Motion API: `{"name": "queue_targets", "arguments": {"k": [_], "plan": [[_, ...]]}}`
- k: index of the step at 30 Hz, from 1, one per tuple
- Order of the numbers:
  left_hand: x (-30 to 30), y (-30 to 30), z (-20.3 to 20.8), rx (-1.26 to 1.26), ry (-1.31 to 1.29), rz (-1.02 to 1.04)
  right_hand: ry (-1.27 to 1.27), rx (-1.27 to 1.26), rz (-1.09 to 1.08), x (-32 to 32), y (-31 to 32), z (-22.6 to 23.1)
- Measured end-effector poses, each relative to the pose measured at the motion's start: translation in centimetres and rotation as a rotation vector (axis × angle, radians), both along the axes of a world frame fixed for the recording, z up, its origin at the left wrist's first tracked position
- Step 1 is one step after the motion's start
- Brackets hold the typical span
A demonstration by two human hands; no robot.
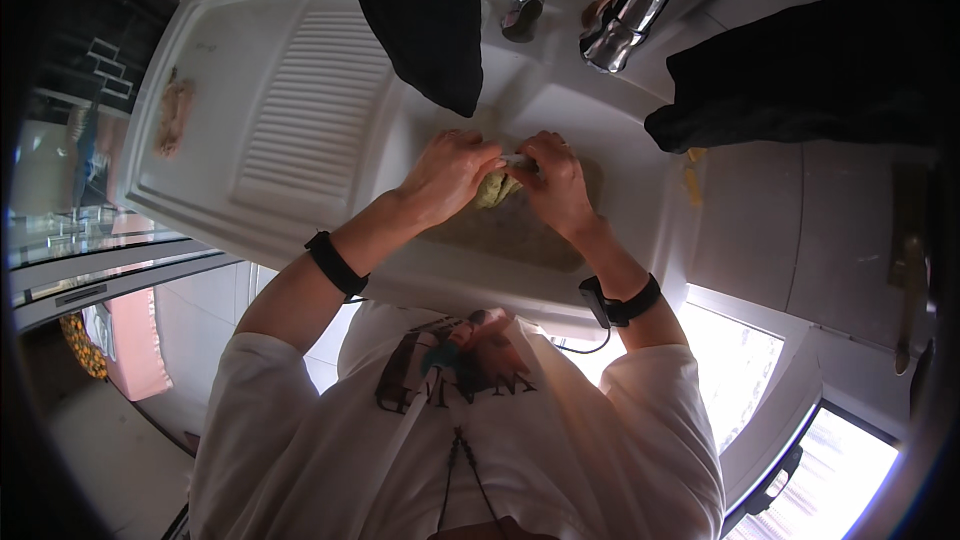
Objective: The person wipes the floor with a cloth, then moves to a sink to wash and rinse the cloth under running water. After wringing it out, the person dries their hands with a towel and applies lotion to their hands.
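Over the basin of a white sink (pixel 620 112), my two hands are close together with their fingers bent inward. Between them is a small crumpled yellow-green thing (pixel 493 190); its exact kind is too dim to tell. My left hand (pixel 445 178) closes on its left side. My right hand (pixel 557 188) pinches from the right, the thumb toward the left hand. A short whitish piece (pixel 516 160) shows between the fingertips, and whether it belongs to the green thing I cannot tell. Brownish water or residue seems to cover the basin floor (pixel 520 240).
A ribbed drainboard (pixel 310 110) extends left, with a pinkish-brown object (pixel 173 118) at its far end. The chrome faucet (pixel 615 35) rises behind the basin. Black cloth-like shapes (pixel 425 20) hang into view from above. A yellow object (pixel 693 178) lies by the sink's right edge.
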State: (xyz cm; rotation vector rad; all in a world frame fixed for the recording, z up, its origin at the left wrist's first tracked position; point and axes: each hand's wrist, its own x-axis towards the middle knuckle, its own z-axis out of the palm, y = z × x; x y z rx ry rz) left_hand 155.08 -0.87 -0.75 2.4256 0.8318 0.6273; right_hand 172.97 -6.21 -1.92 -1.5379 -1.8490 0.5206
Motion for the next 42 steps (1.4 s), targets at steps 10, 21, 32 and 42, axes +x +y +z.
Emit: {"name": "queue_targets", "arguments": {"k": [10, 21, 32, 42], "plan": [[0.0, -0.4, -3.7, -0.066, -0.075, 0.065, 0.269, -0.248, -0.175, 0.1, -2.4, 1.3], [-2.2, 1.2, -3.8, -0.694, -0.114, -0.038, 0.026, -0.245, -0.125, 5.2, -2.9, 0.2], [-4.4, 1.9, -6.0, -0.237, 0.422, 0.227, 0.089, -0.173, -0.210, 6.0, -2.7, -2.8], [-1.2, 0.3, -0.6, -0.184, 0.055, 0.173, 0.340, -0.360, -0.197, 2.9, -1.4, 0.3]]}}
